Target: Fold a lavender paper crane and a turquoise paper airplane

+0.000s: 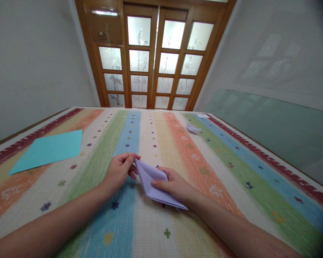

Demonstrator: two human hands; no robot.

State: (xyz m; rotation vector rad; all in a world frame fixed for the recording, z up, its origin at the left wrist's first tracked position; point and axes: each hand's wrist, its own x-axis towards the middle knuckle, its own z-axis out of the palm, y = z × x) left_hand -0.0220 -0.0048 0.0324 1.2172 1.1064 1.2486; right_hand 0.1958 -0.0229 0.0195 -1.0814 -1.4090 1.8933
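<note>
A folded lavender paper (150,182), diamond-shaped with pointed ends, lies on the striped mat (102,218) in front of me. My left hand (121,170) pinches its far tip between thumb and fingers. My right hand (172,184) rests on the paper's right side, thumb pressing across its middle and holding it down. The paper's near tip sticks out past my right wrist.
A flat turquoise paper sheet (50,149) lies at the left of the mat. A small folded white paper piece (193,128) and a white scrap (203,115) sit farther away on the right. A wooden glass-paned door (153,57) stands beyond the mat; a glass panel (271,125) leans along the right wall.
</note>
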